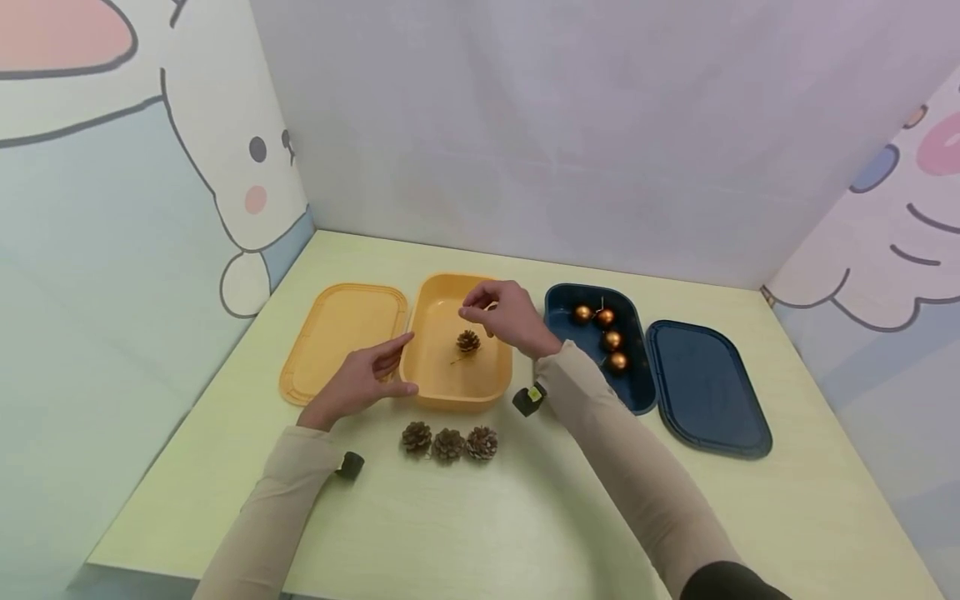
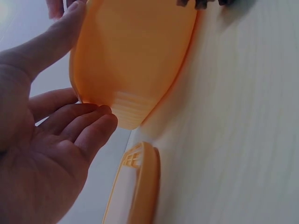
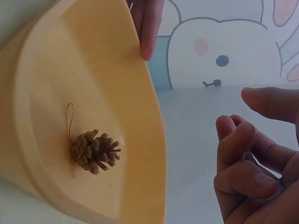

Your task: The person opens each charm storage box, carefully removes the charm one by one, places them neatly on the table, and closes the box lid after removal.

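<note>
A yellow box (image 1: 435, 375) stands on the table with one pinecone (image 1: 468, 341) inside it; in the right wrist view this pinecone (image 3: 95, 151) shows a thin gold loop. My left hand (image 1: 356, 380) rests against the box's near left corner, its fingers and thumb fairly straight; the left wrist view has the fingers touching the box (image 2: 131, 56) from outside. Above the box, my right hand (image 1: 510, 317) hovers over the pinecone with fingers loosely bent. Nothing lies between its thumb and fingers in the right wrist view.
Three pinecones (image 1: 448, 446) sit in a row before the box. A yellow lid (image 1: 345, 333) lies to its left. On the right stand a dark blue box (image 1: 577, 292) with several copper-coloured balls (image 1: 612, 340) and a dark blue lid (image 1: 708, 387). Walls border the table.
</note>
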The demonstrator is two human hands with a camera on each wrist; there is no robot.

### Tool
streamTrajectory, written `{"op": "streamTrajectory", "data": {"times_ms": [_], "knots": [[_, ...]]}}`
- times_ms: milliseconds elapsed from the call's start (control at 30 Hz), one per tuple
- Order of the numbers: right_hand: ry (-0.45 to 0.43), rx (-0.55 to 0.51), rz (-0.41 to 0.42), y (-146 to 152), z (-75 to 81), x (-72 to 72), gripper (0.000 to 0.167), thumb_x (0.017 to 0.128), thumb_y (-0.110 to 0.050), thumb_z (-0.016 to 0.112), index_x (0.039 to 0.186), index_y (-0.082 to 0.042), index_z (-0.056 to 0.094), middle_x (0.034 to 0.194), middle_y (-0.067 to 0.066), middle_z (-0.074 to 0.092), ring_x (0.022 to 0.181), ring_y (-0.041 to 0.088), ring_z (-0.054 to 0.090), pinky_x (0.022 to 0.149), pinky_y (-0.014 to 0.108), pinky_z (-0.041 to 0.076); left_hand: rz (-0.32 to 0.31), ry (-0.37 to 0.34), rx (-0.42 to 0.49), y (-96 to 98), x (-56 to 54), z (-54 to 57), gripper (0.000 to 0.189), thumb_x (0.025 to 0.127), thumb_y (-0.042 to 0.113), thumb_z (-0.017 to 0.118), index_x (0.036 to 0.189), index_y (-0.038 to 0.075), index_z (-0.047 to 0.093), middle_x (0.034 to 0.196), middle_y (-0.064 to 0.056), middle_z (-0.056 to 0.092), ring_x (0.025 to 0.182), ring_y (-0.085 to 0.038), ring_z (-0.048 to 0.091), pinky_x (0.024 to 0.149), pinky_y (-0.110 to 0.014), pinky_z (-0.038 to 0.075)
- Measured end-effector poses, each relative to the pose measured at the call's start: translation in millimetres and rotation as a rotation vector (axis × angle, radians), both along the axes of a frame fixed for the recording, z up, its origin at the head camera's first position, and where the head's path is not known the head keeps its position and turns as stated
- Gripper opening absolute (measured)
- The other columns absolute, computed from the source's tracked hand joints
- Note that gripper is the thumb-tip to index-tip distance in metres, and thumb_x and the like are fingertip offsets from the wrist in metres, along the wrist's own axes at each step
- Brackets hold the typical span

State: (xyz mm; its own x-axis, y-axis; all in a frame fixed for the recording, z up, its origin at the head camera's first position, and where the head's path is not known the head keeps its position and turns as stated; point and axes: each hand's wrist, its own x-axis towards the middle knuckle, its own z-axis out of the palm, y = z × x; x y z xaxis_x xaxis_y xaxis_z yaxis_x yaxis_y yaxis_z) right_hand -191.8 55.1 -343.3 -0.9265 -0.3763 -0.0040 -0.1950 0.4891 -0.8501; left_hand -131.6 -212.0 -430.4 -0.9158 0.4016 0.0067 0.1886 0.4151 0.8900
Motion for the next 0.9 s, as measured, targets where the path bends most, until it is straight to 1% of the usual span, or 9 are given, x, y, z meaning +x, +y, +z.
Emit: {"op": "streamTrajectory", "data": {"times_ms": [33,167,267,400,533,633,700,733,900], "knots": [[0.006,0.013,0.0,-1.7,-1.0,-3.5,0.013,0.096,-0.023,0.069,0.1,-0.011,0.07,0.094,0.009,0.068,0.067,0.038,0.057,0.056,0.033,0.049,0.001,0.0,-0.001,-0.1,0.2,0.6,0.09,0.084,0.036,0.081,0.157,0.013,0.035,0.163,-0.007,0.034,0.146,-0.029,0.042,0.114,-0.042,0.041],[0.0,0.103,-0.008,-8.4,-6.7,-17.3,0.013,0.094,-0.022,0.071,0.095,-0.01,0.071,0.093,0.011,0.071,0.065,0.031,0.059,0.055,0.028,0.049,-0.005,0.003,0.002,-0.2,-0.2,0.3,0.089,0.085,0.035,0.08,0.158,0.012,0.034,0.164,-0.007,0.033,0.147,-0.031,0.04,0.114,-0.044,0.04],[-0.04,0.21,-0.023,-14.5,-10.5,-26.3,0.015,0.091,-0.023,0.074,0.091,-0.009,0.071,0.095,0.014,0.072,0.061,0.022,0.058,0.054,0.025,0.047,-0.009,0.006,0.0,0.0,-1.0,-1.3,0.089,0.086,0.034,0.08,0.158,0.012,0.033,0.164,-0.007,0.033,0.147,-0.032,0.04,0.114,-0.044,0.04],[-0.078,0.359,-0.036,-22.9,-12.8,-35.9,0.017,0.087,-0.023,0.078,0.086,-0.007,0.073,0.093,0.017,0.074,0.059,0.021,0.059,0.049,0.022,0.043,-0.007,0.01,-0.002,0.0,-1.4,-2.9,0.088,0.086,0.034,0.08,0.158,0.012,0.034,0.164,-0.007,0.033,0.146,-0.032,0.04,0.114,-0.044,0.04],[-0.089,0.474,-0.049,-28.8,-15.6,-43.4,0.021,0.085,-0.023,0.08,0.073,-0.007,0.072,0.075,0.013,0.072,0.056,0.021,0.06,0.046,0.023,0.04,0.0,0.011,0.001,-0.2,-0.9,-3.1,0.088,0.085,0.034,0.081,0.157,0.012,0.035,0.163,-0.007,0.034,0.146,-0.031,0.041,0.114,-0.044,0.041],[-0.103,0.529,-0.046,-31.2,-18.8,-47.7,0.034,0.083,-0.021,0.081,0.058,-0.01,0.062,0.057,0.007,0.062,0.054,0.022,0.062,0.044,0.023,0.04,0.001,0.007,0.007,-0.3,-1.0,-2.4,0.089,0.085,0.033,0.081,0.157,0.012,0.035,0.163,-0.007,0.034,0.147,-0.031,0.04,0.114,-0.042,0.04],[-0.117,0.563,-0.03,-32.2,-20.9,-49.8,0.042,0.082,-0.02,0.082,0.05,-0.012,0.054,0.05,0.004,0.057,0.051,0.02,0.061,0.044,0.023,0.041,-0.002,0.004,0.011,-0.1,-1.2,-1.5,0.089,0.084,0.032,0.081,0.157,0.011,0.035,0.164,-0.007,0.034,0.147,-0.031,0.04,0.114,-0.042,0.04],[-0.126,0.575,-0.023,-32.7,-22.0,-50.8,0.045,0.081,-0.019,0.082,0.048,-0.013,0.052,0.048,0.003,0.055,0.049,0.019,0.06,0.044,0.022,0.041,-0.004,0.002,0.012,0.0,-1.4,-1.4,0.089,0.084,0.032,0.081,0.157,0.011,0.035,0.164,-0.007,0.034,0.147,-0.03,0.04,0.114,-0.042,0.04],[-0.171,0.631,0.018,-34.5,-25.6,-51.6,0.033,0.08,-0.016,0.083,0.055,-0.009,0.062,0.044,0.0,0.053,0.045,0.014,0.056,0.045,0.021,0.043,-0.006,0.0,0.011,0.9,-1.3,-1.9,0.088,0.084,0.031,0.081,0.157,0.011,0.035,0.164,-0.007,0.034,0.147,-0.031,0.04,0.114,-0.042,0.041]]}}
